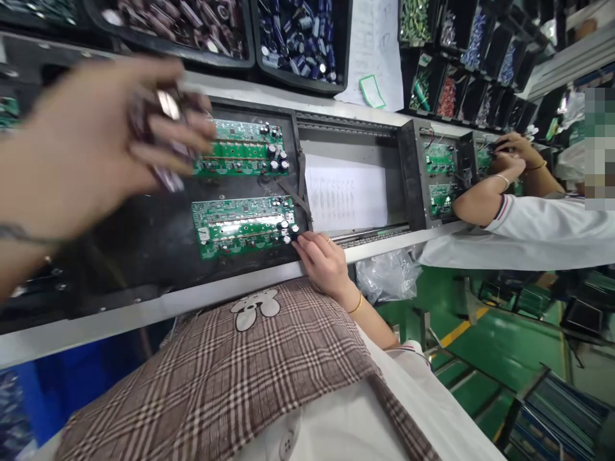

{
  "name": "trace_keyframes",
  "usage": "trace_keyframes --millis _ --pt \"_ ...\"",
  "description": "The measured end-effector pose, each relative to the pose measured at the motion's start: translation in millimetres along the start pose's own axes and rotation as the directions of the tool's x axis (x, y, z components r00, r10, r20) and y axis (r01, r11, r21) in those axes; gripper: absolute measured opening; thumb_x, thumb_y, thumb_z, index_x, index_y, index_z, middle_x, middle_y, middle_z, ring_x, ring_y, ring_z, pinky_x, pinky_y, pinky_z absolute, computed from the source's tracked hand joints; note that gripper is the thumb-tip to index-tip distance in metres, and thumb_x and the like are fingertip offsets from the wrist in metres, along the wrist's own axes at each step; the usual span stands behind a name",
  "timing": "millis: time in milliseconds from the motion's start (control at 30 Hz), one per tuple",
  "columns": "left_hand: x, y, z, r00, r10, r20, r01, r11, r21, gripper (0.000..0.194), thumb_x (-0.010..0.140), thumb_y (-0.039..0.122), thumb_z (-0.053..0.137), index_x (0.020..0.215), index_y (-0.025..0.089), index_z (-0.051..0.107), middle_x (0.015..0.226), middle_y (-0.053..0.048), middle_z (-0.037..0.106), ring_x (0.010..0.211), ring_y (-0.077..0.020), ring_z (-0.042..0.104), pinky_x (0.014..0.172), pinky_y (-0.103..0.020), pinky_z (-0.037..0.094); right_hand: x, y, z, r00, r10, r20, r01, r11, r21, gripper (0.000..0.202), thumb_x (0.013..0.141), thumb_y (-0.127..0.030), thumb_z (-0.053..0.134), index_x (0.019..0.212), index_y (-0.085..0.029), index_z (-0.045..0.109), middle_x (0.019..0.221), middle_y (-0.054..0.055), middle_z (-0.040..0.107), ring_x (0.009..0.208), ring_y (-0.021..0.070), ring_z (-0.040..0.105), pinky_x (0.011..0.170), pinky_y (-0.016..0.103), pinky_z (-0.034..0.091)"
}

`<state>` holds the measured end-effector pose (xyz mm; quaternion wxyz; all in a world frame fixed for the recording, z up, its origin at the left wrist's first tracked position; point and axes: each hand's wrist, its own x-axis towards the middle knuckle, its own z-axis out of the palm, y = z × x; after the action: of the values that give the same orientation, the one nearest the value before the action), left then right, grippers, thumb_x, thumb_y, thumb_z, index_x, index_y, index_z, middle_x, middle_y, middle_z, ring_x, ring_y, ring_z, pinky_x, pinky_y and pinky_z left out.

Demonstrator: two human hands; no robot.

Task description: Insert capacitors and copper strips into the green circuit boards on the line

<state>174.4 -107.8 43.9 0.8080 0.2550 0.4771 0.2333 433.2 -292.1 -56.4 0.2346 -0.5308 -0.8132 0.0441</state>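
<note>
Though blurry, glossy handheld cylinders [169,105].

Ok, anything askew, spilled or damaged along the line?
Nothing looks spilled or plainly damaged. Crumpled clear plastic bunches beside the near white rail, perhaps stray wrapping. The green-edged label sits crooked on the paper beyond the far side.

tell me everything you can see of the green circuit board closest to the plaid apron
The green circuit board is a long rectangle lying flat, looking rigid, in a black carrier. Glare whitens part of its middle strip. Small parts, too fine to identify, dot its face. A white piece sits near its left end, and upright dark cylinders with pale tops cluster at its right end. The right hand has its fingertips at that cluster, by the near corner.
</note>
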Motion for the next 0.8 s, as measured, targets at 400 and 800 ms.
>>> trace_keyframes --millis 400,800 --pt "-57.1 -114.6 12.5 0.971 -0.068 0.231 0.174 0.860 -0.479 0.013 0.093 0.022 0.054 0.100 0.015 0.062 0.076 0.000 0.056 0.038 -0.0029 0.036 0.028 -0.008 0.022 16.4 -2.1 -14.4 0.989 -0.031 0.146 0.034 0.999 -0.016 0.021 0.106 -0.023 0.051 0.096 -0.019 0.069 0.100 0.009 0.076 0.089 0.0179 0.069 0.080 0.031 0.059" --pt "-43.5 -122.7 32.1 0.975 -0.212 -0.057 0.153 0.843 -0.515 0.021 0.086 0.029 0.078 0.084 0.015 0.062 0.059 0.004 0.047 0.042 -0.0023 0.037 0.031 -0.009 0.021 79.9 -47.0 -61.3 0.913 -0.305 0.271 0.272 0.950 0.152 0.046 0.104 -0.013 0.047 0.142 -0.035 0.058 0.145 0.003 0.061 0.129 0.0204 0.061 0.114 0.040 0.054"
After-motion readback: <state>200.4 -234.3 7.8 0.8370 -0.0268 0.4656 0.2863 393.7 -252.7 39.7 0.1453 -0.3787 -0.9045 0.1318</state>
